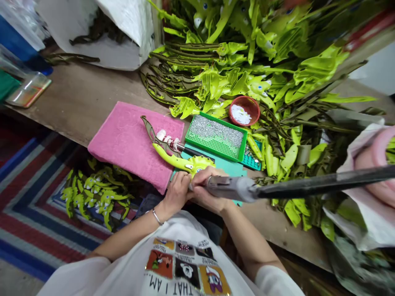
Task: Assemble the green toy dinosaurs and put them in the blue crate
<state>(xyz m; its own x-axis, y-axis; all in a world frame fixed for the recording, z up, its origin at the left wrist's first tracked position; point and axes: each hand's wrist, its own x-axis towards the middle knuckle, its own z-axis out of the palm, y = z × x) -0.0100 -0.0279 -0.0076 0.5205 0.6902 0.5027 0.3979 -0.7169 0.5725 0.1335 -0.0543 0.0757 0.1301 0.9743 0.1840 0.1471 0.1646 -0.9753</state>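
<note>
Left to right: a striped rug carries a cluster of lime-green cut-outs. A pink towel lies on the wooden bench. The left hand grips a lime-green cut-out figure at the towel's corner, its dark leaf-shaped end resting on the towel. The right hand, touching the left, closes around a metal-tipped tool with a long black shaft. Farther on lie a green tray of silver granules, a red bowl and a heap of green cut-outs.
</note>
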